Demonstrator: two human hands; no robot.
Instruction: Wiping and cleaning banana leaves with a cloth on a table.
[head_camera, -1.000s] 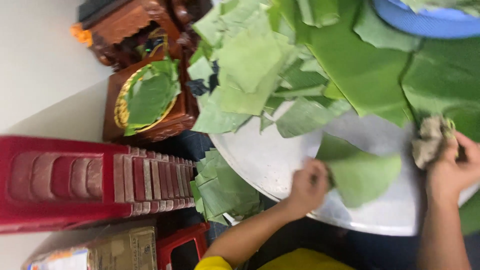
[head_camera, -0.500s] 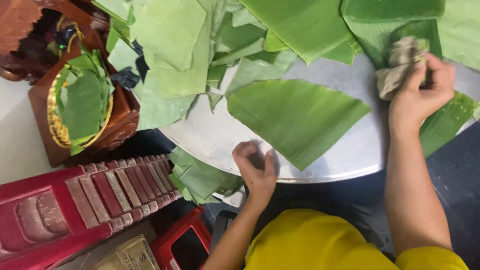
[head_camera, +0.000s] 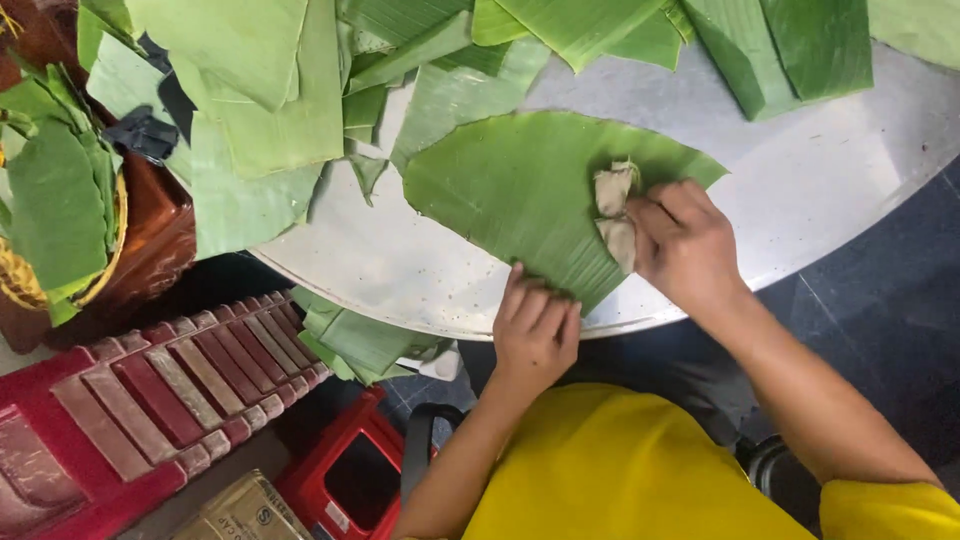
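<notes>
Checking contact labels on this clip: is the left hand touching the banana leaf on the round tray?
Touching. The head view shows the left hand with its fingertips pressed flat on the near edge of the banana leaf, no gap between them, while the right hand holds a cloth on it.

leaf (head_camera: 520, 190) on table (head_camera: 830, 190); stool (head_camera: 150, 400) left

Bare tray (head_camera: 800, 200) right of the leaf (head_camera: 520, 190); heaped leaf pieces (head_camera: 260, 110) crowding the left
</notes>
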